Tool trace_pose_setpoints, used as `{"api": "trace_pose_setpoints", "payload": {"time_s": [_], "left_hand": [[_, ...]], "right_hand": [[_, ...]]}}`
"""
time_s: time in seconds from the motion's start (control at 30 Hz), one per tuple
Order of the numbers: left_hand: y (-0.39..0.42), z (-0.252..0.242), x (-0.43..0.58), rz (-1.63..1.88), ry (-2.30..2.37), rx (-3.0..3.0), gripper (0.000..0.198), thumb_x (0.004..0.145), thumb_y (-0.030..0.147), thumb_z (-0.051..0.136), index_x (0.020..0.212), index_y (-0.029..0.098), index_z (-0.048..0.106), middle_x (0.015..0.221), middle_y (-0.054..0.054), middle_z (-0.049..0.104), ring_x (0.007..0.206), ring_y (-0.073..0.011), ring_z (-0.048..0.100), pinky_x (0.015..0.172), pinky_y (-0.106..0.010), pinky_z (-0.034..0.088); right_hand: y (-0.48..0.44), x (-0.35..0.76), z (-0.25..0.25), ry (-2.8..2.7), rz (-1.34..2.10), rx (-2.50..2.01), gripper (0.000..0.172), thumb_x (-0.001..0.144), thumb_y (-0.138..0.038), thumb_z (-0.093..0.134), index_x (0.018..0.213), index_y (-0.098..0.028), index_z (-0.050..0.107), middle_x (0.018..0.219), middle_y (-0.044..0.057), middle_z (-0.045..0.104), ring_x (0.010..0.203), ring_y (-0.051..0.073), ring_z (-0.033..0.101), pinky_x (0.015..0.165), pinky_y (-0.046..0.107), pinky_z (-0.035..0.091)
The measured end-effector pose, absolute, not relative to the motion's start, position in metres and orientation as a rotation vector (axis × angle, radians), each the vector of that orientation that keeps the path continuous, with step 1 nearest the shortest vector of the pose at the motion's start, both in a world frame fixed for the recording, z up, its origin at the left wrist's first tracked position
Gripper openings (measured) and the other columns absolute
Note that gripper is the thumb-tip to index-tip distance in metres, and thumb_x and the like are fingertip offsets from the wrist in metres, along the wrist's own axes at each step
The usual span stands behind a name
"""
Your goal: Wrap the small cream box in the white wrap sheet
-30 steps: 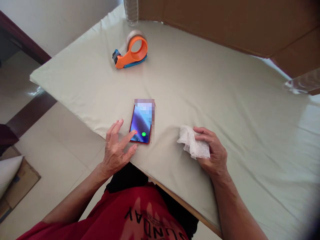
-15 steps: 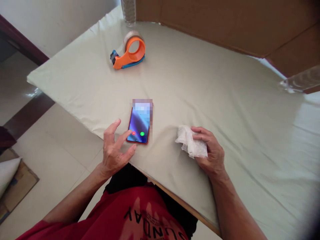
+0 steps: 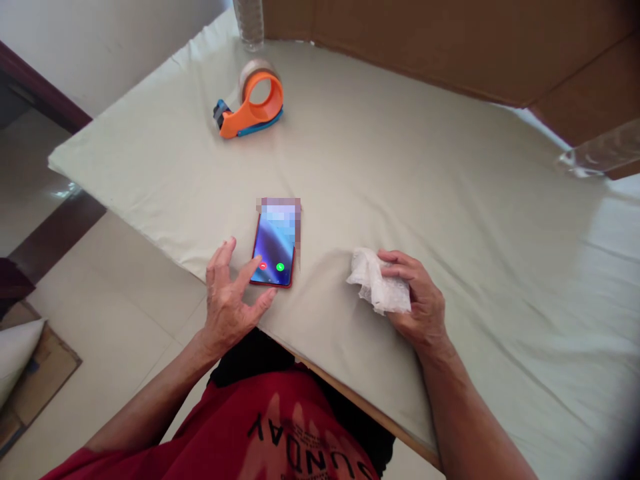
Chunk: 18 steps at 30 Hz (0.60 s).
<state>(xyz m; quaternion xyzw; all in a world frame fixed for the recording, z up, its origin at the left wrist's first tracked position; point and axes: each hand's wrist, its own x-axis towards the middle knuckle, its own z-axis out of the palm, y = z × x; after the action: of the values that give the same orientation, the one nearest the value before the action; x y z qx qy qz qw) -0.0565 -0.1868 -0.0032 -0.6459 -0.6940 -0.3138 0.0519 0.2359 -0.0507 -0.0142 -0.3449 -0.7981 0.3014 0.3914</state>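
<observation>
Left hand (image 3: 227, 303), fingers spread, had slipped slightly off the red button (image 3: 263, 266) on the phone (image 3: 275, 243), call apparently unsettled, while the right hand (image 3: 424, 303) gripped bubble wrap (image 3: 376, 280).

One left hand (image 3: 227, 307) and one right hand (image 3: 423, 303) made a pair at a single cloth-covered surface (image 3: 340, 160), where one smartphone (image 3: 274, 240) displayed two call buttons (image 3: 281, 267), one red and one green. Also counted there were one bubble-wrap bundle (image 3: 377, 283) and one tape dispenser (image 3: 244, 119), which carried one roll of tape (image 3: 250, 71). Two clear ribbed plastic pieces (image 3: 250, 27) and one large brown cardboard box (image 3: 425, 50) were also in view, along with one red shirt (image 3: 220, 427).
</observation>
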Motion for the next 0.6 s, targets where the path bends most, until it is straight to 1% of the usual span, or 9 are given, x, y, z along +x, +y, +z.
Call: {"api": "trace_pose_setpoints", "payload": {"time_s": [0.13, 0.27, 0.43, 0.5, 0.6], "left_hand": [[-0.191, -0.007, -0.06, -0.946, -2.07, -2.001, 0.049, 0.087, 0.037, 0.071, 0.133, 0.026, 0.06, 0.162, -0.013, 0.025, 0.146, -0.0402, 0.032, 0.114, -0.059, 0.036], [-0.191, -0.005, -0.064, -0.878, -2.043, -2.081, 0.043, 0.088, 0.036, 0.07, 0.129, 0.025, 0.063, 0.161, -0.013, 0.029, 0.145, -0.0401, 0.033, 0.114, -0.059, 0.035], [-0.188, 0.003, -0.07, -1.048, -1.973, -1.995, 0.049, 0.087, 0.028, 0.069, 0.135, 0.027, 0.058, 0.161, -0.013, 0.028, 0.143, -0.0381, 0.037, 0.111, -0.055, 0.041], [-0.187, 0.005, -0.07, -1.074, -1.948, -2.003, 0.048, 0.087, 0.025, 0.069, 0.134, 0.028, 0.059, 0.16, -0.012, 0.031, 0.142, -0.037, 0.039, 0.111, -0.055, 0.041], [-0.188, 0.003, -0.068, -1.056, -1.953, -2.036, 0.044, 0.088, 0.026, 0.069, 0.131, 0.025, 0.062, 0.158, -0.013, 0.033, 0.141, -0.0372, 0.04, 0.112, -0.056, 0.039]], "right_hand": [[-0.05, 0.236, -0.014, -2.033, 0.753, -0.847, 0.031, 0.081, -0.023, 0.072, 0.11, -0.027, 0.064, 0.126, 0.01, 0.066, 0.117, 0.029, 0.065, 0.093, 0.046, 0.055], [-0.05, 0.235, -0.014, -2.031, 0.744, -0.833, 0.03, 0.08, -0.021, 0.072, 0.109, -0.027, 0.064, 0.126, 0.01, 0.066, 0.116, 0.029, 0.065, 0.092, 0.046, 0.055], [-0.049, 0.235, -0.013, -2.028, 0.761, -0.842, 0.03, 0.081, -0.022, 0.071, 0.109, -0.027, 0.064, 0.125, 0.01, 0.066, 0.115, 0.029, 0.065, 0.091, 0.045, 0.055], [-0.049, 0.235, -0.013, -2.021, 0.771, -0.839, 0.029, 0.08, -0.023, 0.072, 0.108, -0.027, 0.064, 0.125, 0.01, 0.066, 0.115, 0.029, 0.065, 0.091, 0.045, 0.055], [-0.049, 0.235, -0.013, -2.015, 0.777, -0.832, 0.031, 0.08, -0.023, 0.073, 0.11, -0.027, 0.064, 0.125, 0.01, 0.066, 0.115, 0.029, 0.065, 0.092, 0.045, 0.054]]}}
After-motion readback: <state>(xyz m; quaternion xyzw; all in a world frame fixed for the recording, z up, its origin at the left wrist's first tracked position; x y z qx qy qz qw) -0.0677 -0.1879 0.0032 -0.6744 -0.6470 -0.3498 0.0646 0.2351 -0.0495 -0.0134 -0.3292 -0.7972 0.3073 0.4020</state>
